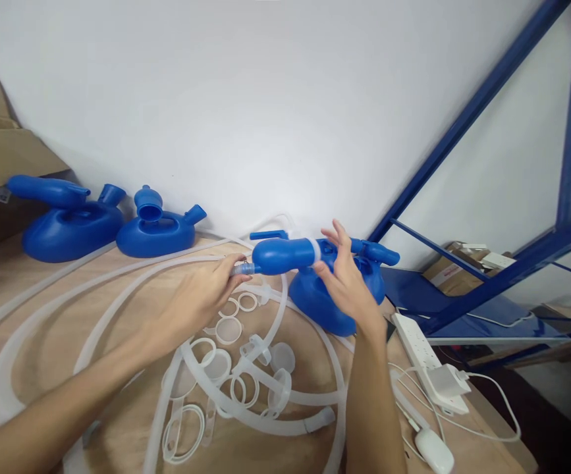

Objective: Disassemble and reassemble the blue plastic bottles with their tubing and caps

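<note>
A blue plastic funnel-shaped piece lies level above the table, its narrow end pushed into or against a clear ribbed tube end. My left hand pinches that tube end between thumb and fingers. Around the wide end of the blue piece sits a white ring. My right hand is beside the ring with fingers spread and the thumb close to it; whether it touches is unclear. Behind my right hand stands a blue jug, partly hidden by it.
Two blue jugs stand at the back left near a cardboard box. Translucent tubes, white rings and lids cover the wooden table. A power strip with cables lies right, beside a blue metal rack.
</note>
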### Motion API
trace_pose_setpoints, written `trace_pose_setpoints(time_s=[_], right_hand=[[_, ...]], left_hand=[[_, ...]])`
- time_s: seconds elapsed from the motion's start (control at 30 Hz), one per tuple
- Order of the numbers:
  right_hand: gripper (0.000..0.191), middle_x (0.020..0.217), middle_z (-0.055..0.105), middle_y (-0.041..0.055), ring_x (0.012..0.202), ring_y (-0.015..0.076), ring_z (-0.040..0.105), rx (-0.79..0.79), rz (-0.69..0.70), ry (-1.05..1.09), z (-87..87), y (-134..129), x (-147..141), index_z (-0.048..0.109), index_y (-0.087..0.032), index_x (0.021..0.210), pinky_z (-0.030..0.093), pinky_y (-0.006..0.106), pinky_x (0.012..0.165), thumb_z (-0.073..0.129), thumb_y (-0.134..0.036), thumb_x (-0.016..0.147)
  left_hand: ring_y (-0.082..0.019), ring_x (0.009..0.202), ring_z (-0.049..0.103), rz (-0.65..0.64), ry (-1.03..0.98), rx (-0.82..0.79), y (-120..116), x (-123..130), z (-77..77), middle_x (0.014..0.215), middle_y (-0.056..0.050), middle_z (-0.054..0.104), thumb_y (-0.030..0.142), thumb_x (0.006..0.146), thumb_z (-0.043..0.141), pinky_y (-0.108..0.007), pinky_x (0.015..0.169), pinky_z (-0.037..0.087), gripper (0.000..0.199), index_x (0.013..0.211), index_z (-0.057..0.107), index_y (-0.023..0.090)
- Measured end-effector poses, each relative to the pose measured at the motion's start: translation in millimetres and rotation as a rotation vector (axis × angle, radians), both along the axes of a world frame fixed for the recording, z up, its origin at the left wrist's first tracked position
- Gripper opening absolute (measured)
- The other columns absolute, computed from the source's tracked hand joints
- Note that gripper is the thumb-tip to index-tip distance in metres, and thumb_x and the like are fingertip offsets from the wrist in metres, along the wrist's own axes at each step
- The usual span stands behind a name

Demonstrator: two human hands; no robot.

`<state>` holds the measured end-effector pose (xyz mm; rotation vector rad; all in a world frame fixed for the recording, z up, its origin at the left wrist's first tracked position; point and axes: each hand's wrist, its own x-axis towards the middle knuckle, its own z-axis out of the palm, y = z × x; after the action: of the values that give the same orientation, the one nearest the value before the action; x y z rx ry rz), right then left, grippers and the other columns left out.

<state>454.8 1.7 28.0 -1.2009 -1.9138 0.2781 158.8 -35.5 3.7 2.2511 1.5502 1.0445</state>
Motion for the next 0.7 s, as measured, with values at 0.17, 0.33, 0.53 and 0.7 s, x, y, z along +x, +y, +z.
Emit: trace_pose_setpoints(time_s=[0.17, 0.33, 0.53, 0.7], right_hand=[[0.088, 0.150, 0.060, 0.0192, 0.148, 0.0492, 0.043, -0.595, -0.420, -0.390, -21.7, 18.8, 88.1, 0.053, -0.024, 0.153, 0.030, 0.067, 0.122, 0.071, -0.071, 0.080], [0.053, 0.121, 0.074, 0.0129, 0.117, 0.0345, 0.067, -0.606, -0.197, -0.196, -52.5, 38.2, 127.8, 0.074, -0.021, 0.101, 0.050, 0.049, 0.108, 0.066, -0.070, 0.082], [0.040, 0.118, 0.072, 0.0076, 0.117, 0.0304, 0.065, -0.211, 0.014, -0.033, -30.5, 31.2, 79.4, 0.066, -0.022, 0.079, 0.045, 0.047, 0.110, 0.080, -0.059, 0.076], [0.031, 0.103, 0.072, 0.0048, 0.103, 0.0283, 0.067, 0.061, 0.051, -0.007, 2.6, 12.4, 30.9, 0.070, -0.024, 0.082, 0.050, 0.046, 0.099, 0.083, -0.053, 0.080]], left_hand=[[-0.028, 0.075, 0.069, 0.189, 0.240, 0.029, 26.6, -16.2, -5.8, 0.082, -0.009, 0.073, 0.044, 0.108, 0.036, -0.032, 0.063, 0.036, 0.036, 0.091, 0.059, 0.022], [-0.026, 0.068, 0.067, 0.246, 0.213, 0.035, 48.2, -17.0, -5.6, 0.070, -0.006, 0.068, 0.043, 0.108, 0.032, -0.032, 0.060, 0.031, 0.039, 0.077, 0.048, 0.024], [-0.024, 0.070, 0.070, 0.106, 0.144, 0.090, 56.6, 44.4, 23.1, 0.071, -0.005, 0.071, 0.046, 0.111, 0.028, -0.030, 0.062, 0.037, 0.046, 0.085, 0.057, 0.022], [-0.028, 0.078, 0.074, -0.007, 0.274, 0.125, 48.5, 104.9, 47.1, 0.084, -0.009, 0.077, 0.050, 0.113, 0.025, -0.033, 0.063, 0.036, 0.054, 0.092, 0.065, 0.020]])
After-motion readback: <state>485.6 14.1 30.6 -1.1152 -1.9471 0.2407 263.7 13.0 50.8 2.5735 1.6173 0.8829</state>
